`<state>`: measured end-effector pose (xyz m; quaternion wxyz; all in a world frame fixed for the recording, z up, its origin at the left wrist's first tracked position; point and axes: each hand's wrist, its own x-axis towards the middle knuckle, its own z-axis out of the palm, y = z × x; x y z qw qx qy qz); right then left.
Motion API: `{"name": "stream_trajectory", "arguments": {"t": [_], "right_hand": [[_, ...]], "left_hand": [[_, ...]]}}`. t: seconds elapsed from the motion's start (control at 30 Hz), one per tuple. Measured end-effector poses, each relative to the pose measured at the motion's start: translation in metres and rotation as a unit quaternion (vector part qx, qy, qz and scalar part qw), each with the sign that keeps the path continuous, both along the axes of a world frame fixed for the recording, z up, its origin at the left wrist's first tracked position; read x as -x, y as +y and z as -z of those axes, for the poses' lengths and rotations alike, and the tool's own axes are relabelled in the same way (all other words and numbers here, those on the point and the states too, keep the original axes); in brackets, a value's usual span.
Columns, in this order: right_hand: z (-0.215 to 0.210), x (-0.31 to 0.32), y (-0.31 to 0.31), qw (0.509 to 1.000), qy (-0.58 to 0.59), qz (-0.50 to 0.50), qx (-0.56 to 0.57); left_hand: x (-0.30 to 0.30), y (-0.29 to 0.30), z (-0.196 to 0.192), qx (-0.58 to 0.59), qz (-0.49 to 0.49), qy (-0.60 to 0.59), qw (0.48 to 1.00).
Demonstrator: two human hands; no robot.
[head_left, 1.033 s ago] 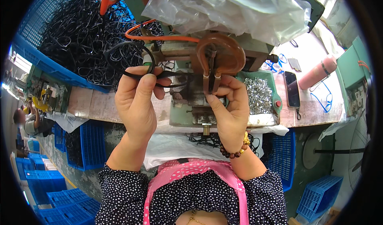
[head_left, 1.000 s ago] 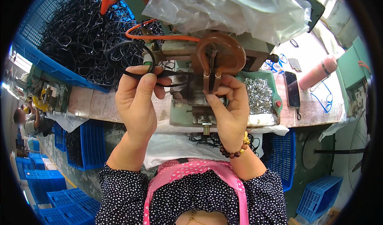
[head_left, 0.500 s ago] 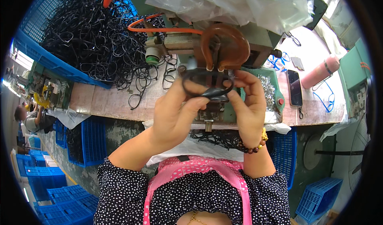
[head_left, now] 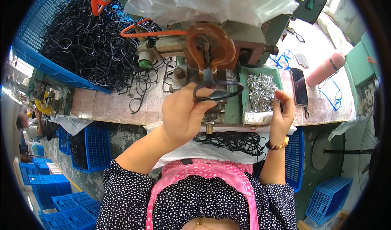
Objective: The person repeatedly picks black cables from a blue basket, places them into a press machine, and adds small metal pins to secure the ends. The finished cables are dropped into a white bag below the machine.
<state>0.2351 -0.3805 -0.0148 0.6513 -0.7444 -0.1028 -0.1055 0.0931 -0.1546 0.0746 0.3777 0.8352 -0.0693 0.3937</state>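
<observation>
My left hand pinches a black eyeglass frame by one end, between thumb and fingers. The frame is held up in front of the machine, below its brown ring-shaped coil. My right hand is apart from the frame, at the right edge of a green tray of small shiny metal parts. Its fingers are curled together; whatever they may hold is too small to make out. Under the frame, the machine's metal fixture is partly hidden.
A blue crate heaped with black eyeglass frames stands at the left, some spilling onto the table. A phone, a pink bottle and blue frames lie at the right. More black frames lie at my lap. A person sits far left.
My right hand has let go of the eyeglass frame and moved right to the metal parts tray. My left hand keeps hold of the frame. The view has shifted slightly.
</observation>
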Motion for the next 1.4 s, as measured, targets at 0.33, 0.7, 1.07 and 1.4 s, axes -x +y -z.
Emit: {"name": "stream_trajectory", "arguments": {"t": [0.33, 0.7, 1.07, 1.4], "right_hand": [[0.0, 0.011, 0.018, 0.91, -0.217, -0.069, 0.346], [0.001, 0.009, 0.022, 0.968, -0.108, -0.024, 0.226], [-0.002, 0.02, 0.019, 0.972, 0.073, -0.171, -0.145], [-0.024, 0.038, 0.028, 0.942, 0.095, -0.22, -0.237]], "left_hand": [[-0.003, -0.002, -0.012, -0.015, 0.013, -0.056, 0.998], [0.064, 0.146, 0.106, -0.074, -0.393, 0.219, 0.89], [0.09, 0.157, 0.093, -0.17, -0.42, 0.18, 0.873], [0.071, 0.066, 0.01, 0.25, -0.137, 0.044, 0.958]]}}
